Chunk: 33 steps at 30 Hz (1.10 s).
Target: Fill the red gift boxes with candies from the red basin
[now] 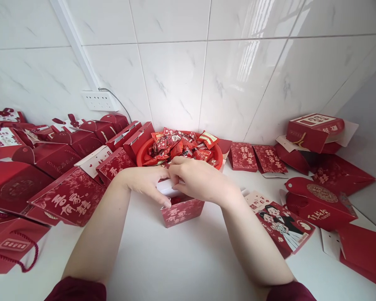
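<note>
A small red gift box (183,212) with white lettering stands on the table in front of me, its top open. My left hand (147,184) grips its left side, thumb along the near edge and fingers behind. My right hand (197,179) bends over the opening, its curled fingers at the white inner flap (166,187). Some red content shows inside, partly covered by my fingers. Just behind the box is a round red basin (140,156) heaped with red-wrapped sweets (175,144).
Red gift boxes (72,194) crowd the left side, some with rope handles. Flat red cartons (242,156) lie at the back right. A carton printed with a couple (282,223) and folded boxes (321,200) lie at right. A tiled wall with a power strip (100,101) rises behind.
</note>
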Available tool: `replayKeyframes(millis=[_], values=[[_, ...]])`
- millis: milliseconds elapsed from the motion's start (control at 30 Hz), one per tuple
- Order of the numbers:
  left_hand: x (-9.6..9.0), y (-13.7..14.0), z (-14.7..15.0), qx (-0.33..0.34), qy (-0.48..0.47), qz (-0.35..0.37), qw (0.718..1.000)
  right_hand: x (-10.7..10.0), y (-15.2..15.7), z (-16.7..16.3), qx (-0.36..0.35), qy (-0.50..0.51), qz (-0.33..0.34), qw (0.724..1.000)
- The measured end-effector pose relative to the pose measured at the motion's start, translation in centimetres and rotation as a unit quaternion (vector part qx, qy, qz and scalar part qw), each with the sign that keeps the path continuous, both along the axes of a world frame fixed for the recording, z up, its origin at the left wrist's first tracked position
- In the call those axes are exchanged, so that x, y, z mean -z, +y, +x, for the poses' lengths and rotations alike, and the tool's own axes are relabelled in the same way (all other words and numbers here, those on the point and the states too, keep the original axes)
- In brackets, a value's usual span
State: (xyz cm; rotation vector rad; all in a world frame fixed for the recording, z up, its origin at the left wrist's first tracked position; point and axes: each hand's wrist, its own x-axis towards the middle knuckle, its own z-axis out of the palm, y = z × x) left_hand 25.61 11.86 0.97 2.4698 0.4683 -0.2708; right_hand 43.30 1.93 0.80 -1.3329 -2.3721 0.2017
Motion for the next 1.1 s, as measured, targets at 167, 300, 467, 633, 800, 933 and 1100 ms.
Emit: replayKeyframes(millis=[167,300,467,633,800,933,1100], values=[[-0.8,-1.2,0.1,-0.048,0.004,0.040,0.998,-0.2,-0.4,1.2,0.000,0.097,-0.005,0.995],[-1.0,-2.4,0.8,-0.095,-0.018,0.048,0.994,-0.7,-1.1,2.6,0.037,0.114,-0.028,0.992],[-0.1,-2.7,1.5,-0.090,-0.037,0.043,0.994,-0.2,-2.4,3.9,0.089,0.069,-0.073,0.991],[0.9,-3.1,2.1,-0.069,-0.060,0.065,0.994,1.1,-3.5,4.3,0.138,-0.046,-0.126,0.981],[1.6,-4.0,2.1,-0.062,-0.110,0.082,0.989,2.3,-4.6,5.1,0.129,-0.054,-0.075,0.987],[1.9,-4.0,1.7,-0.066,-0.117,0.070,0.988,2.8,-5.1,5.9,0.136,-0.052,-0.036,0.989],[2.5,-3.8,1.7,-0.059,-0.112,0.057,0.990,2.8,-5.0,6.1,0.098,-0.006,-0.067,0.993]])
